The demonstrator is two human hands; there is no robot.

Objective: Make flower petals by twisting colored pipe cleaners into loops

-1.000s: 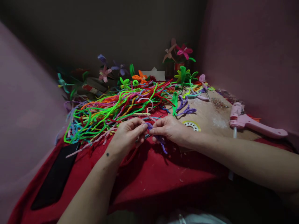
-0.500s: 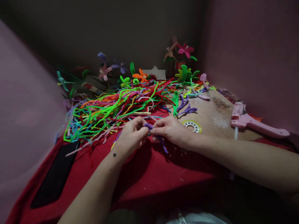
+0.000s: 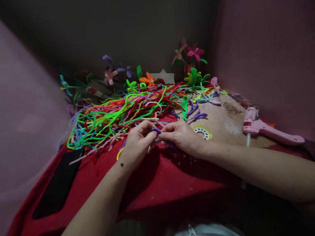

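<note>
Pinches a fuzzy purple chenille stem (image 3: 156, 130) at dial centre between the closed thumb and fingertips of the left hand (image 3: 139, 137) and of the right hand (image 3: 184, 137), over a red cloth (image 3: 159, 183), with a loose heap of multicoloured chenille stems (image 3: 123, 111) at 10 o'clock and a round white-and-yellow reel (image 3: 206, 132) at 3 o'clock.

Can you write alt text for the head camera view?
A purple fuzzy strip is in the grip of a person's left hand and right hand, over a red cloth; a colourful heap of strips lies behind, a pink glue gun to the right.
</note>
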